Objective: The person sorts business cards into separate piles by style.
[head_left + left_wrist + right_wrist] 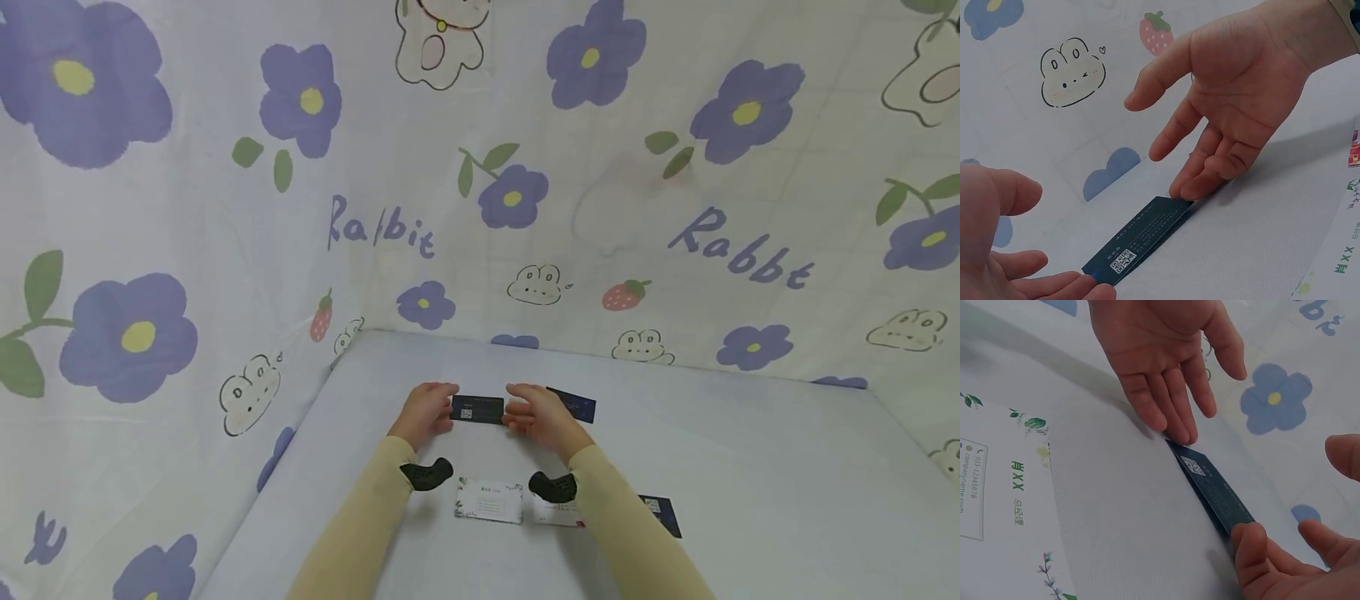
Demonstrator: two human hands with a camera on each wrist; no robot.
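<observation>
A dark business card [477,409] with a QR code and small print lies on the white surface between the two hands. A dark layer shows under its near edge in the right wrist view; whether that is a second card or shadow, I cannot tell. My left hand [424,415] touches the card's left end with its lower fingertips, thumb held apart above. At the opposite end, the lower fingers of my right hand [546,418] touch the card, some of them bent, with the thumb and index finger raised. Neither thumb is on the card.
Partly behind the right hand lies another dark card [581,407]. Nearer, a white card with leaf decoration [489,501] lies beside a white card with a red corner [558,515]. The right forearm partly covers a dark blue card [662,515]. Patterned cloth [600,208] hangs behind.
</observation>
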